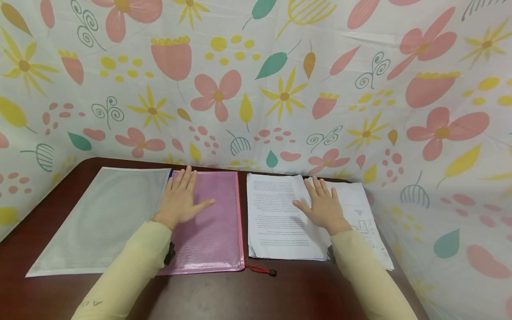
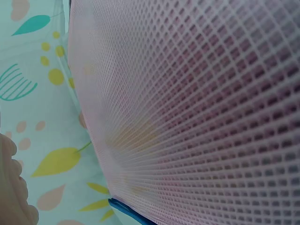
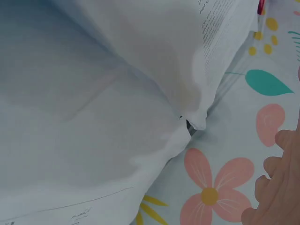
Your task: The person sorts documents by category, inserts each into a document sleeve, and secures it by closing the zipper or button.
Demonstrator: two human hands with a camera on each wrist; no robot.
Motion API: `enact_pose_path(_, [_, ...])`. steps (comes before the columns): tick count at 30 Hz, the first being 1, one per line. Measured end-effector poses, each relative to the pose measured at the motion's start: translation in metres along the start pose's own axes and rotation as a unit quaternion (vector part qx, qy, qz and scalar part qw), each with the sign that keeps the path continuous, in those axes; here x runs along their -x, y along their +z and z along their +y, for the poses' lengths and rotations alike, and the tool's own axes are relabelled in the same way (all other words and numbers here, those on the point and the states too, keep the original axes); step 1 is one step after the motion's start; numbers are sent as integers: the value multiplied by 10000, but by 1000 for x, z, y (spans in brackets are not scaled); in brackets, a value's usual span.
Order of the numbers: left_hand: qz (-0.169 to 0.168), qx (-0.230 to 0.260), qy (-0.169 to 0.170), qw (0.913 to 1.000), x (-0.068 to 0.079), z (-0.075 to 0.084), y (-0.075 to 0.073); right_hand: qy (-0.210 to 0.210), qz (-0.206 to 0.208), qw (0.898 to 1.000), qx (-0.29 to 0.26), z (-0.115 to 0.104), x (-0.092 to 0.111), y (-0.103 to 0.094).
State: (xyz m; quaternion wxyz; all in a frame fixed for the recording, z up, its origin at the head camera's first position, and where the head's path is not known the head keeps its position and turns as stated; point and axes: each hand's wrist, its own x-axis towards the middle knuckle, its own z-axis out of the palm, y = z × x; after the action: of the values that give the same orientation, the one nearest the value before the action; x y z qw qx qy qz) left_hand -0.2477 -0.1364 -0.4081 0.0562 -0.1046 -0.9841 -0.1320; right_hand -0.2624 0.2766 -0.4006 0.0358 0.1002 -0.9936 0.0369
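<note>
My left hand (image 1: 180, 200), fingers straight and thumb spread, is over the left part of a pink mesh zip pouch (image 1: 218, 240). A shadow falls on the pouch beside it; whether the palm touches cannot be told. Left of it lies a whitish-grey mesh pouch (image 1: 108, 218) with a dark blue edge. My right hand (image 1: 324, 206) is spread flat over two side-by-side paper stacks, near where they meet: a printed stack (image 1: 276, 222) and a stack with drawn figures (image 1: 356, 200). Mesh fills the left wrist view; the right wrist view shows slightly lifted paper corners (image 3: 194, 108).
A dark reddish-brown table (image 1: 200, 298) bears everything. A red zipper cord (image 1: 258, 269) with a black end sticks out from the pink pouch's near right corner. White cloth (image 1: 256, 89) printed with flowers and leaves stands behind the table and at both sides.
</note>
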Motion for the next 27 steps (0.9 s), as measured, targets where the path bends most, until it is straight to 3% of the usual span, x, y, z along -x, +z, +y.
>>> enact_pose_path(11, [-151,45,-31,9999,-3,8,0,83,-110,9999,-13,0,0,2])
enact_pose_path(19, [4,-319,-54,9995,-8,13,14,87,31,9998,-175,3,1,9])
enact_pose_path(27, [0,-318,-196,9993,-11,20,28,146,-30,9996,-260,6,4,15])
